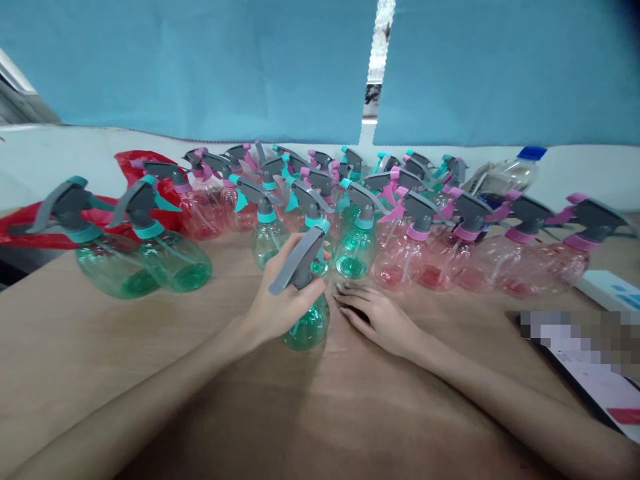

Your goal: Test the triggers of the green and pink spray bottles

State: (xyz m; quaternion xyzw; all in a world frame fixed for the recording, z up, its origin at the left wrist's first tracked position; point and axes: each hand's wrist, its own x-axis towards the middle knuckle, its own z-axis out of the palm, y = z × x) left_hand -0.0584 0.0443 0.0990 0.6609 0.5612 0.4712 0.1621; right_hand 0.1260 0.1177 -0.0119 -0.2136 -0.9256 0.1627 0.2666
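Forearms (170,393) (480,387): reached in over the worktop (90,347).
Left hand (280,287): curled around the neck of a green spray bottle (307,327), just under its grey trigger head (300,257).
Green spray bottle: between the hands, in front of the rows; contact between base and worktop was unclear.
Right hand (385,320): palm down beside it, fingers slightly spread, holding nothing.
Handling: the neck likely gave a surer hold than the round, slick body; a firm grip, clear of the trigger, with the bottle upright would have served best.
Green pair (115,267) (183,260): stood at left by red plastic (140,160), dip tubes visible inside.
Pink spray bottles (400,260): lined the right; liquid could not be told from tinted plastic.
Blue-capped bottle (507,177): leaned behind them, something dark low inside.
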